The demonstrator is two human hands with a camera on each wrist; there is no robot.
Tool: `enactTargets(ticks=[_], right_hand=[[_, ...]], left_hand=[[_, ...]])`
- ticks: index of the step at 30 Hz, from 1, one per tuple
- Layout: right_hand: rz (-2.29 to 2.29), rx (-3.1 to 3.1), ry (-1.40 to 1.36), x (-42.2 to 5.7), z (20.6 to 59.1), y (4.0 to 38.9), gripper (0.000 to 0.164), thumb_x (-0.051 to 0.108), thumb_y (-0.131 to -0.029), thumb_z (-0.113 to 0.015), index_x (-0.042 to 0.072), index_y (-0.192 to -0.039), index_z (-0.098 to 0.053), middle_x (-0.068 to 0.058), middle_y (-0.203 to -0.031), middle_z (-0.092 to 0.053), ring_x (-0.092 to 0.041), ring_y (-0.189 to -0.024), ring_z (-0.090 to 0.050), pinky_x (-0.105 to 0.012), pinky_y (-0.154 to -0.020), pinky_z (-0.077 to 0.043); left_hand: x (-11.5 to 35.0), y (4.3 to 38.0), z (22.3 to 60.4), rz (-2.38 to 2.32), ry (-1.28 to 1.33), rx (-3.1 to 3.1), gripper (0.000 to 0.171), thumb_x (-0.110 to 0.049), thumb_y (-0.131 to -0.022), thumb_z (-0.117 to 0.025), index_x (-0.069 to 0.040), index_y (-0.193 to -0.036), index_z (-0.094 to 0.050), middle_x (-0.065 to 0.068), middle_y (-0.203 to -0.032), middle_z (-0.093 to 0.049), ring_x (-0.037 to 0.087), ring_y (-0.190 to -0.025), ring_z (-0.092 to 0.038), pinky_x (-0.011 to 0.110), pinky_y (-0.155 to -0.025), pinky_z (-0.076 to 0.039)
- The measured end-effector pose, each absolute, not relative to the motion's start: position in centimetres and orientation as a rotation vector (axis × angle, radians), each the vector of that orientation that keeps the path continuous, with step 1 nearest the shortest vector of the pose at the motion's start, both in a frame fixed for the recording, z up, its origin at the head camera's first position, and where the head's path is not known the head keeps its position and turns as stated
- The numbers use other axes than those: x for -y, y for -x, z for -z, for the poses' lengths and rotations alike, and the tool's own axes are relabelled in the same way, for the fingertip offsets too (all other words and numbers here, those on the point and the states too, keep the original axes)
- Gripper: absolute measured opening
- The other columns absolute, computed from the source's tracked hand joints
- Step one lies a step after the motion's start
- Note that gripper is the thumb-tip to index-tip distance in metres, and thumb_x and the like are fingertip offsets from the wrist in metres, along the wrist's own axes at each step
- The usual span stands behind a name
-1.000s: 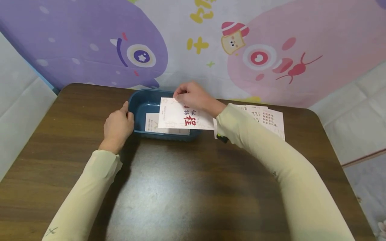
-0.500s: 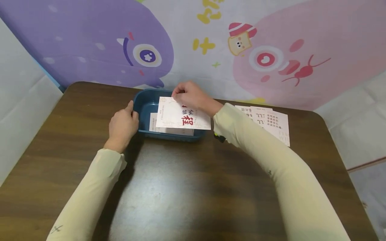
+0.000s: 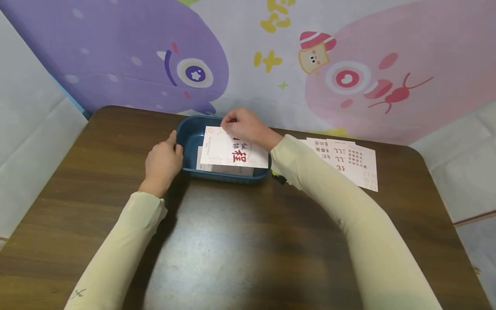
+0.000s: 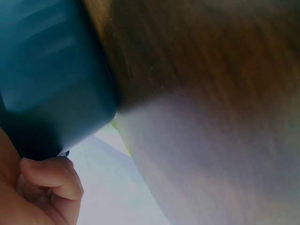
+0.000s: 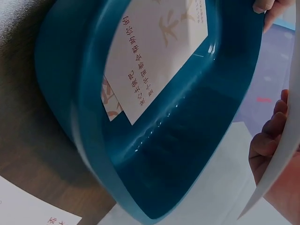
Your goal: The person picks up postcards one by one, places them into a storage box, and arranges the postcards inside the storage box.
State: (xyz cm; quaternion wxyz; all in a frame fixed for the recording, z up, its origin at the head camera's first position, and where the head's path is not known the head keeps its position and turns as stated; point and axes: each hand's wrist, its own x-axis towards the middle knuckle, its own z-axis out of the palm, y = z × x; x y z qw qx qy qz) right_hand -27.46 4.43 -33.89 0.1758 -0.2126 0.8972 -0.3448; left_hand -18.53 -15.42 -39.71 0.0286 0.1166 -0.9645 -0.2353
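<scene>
A blue plastic bin [image 3: 224, 175] sits near the back of the table, with printed cards [image 5: 154, 61] lying flat on its floor. At its left end my left hand [image 3: 164, 160] grips the rim, thumb and fingers curled at the corner in the left wrist view. Over the bin, my right hand [image 3: 248, 126] pinches the top edge of a white card [image 3: 221, 148] with red and dark characters. The right wrist view shows this held card nearly edge-on, above the bin's rim. Part of its print is hidden by my fingers.
Several overlapping printed cards [image 3: 350, 168] lie to the right of the bin, partly behind my right sleeve. Below the right cuff shows a small black and yellow-green item [image 3: 279, 178]. A cartoon-printed backdrop [image 3: 248, 86] rises just behind the wooden table [image 3: 248, 249].
My right hand and the held card have shifted slightly left relative to the bin, covering more of the cards inside. The left hand stays on the rim. The head view has swung slightly left.
</scene>
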Motion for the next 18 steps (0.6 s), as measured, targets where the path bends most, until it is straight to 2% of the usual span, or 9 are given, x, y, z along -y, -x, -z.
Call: enactTargets(ticks=[8, 11, 18], right_hand=[[0.979, -2.543, 0.607, -4.0, 34.4, 27.7, 0.020, 0.026, -0.088, -0.048, 0.013, -0.095, -0.063, 0.001, -0.092, -0.059, -0.013, -0.083, -0.050, -0.024, -0.077, -0.040], [0.982, -2.538, 0.629, -3.9, 34.7, 27.8, 0.021, 0.025, -0.088, -0.048, 0.013, -0.096, -0.063, 0.000, -0.092, -0.059, -0.014, -0.080, -0.051, -0.024, -0.075, -0.040], [0.957, -2.542, 0.631, -3.9, 35.0, 27.8, 0.022, 0.025, -0.088, -0.048, 0.012, -0.096, -0.062, 0.000, -0.091, -0.058, -0.014, -0.079, -0.050, -0.024, -0.073, -0.040]], left_hand=[[15.3, 18.6, 39.6, 0.733, -0.362, 2.970, 0.049, -0.022, -0.090, -0.034, -0.009, -0.137, -0.032, 0.025, -0.110, -0.057, 0.030, -0.071, -0.051, 0.045, -0.067, -0.043], [15.3, 18.6, 39.5, 0.730, -0.355, 2.967, 0.049, -0.022, -0.090, -0.034, -0.009, -0.137, -0.032, 0.024, -0.115, -0.055, 0.032, -0.074, -0.053, 0.048, -0.070, -0.044], [15.2, 18.5, 39.4, 0.729, -0.342, 2.956, 0.049, -0.022, -0.090, -0.034, -0.008, -0.137, -0.032, 0.024, -0.115, -0.055, 0.033, -0.076, -0.054, 0.049, -0.070, -0.044]])
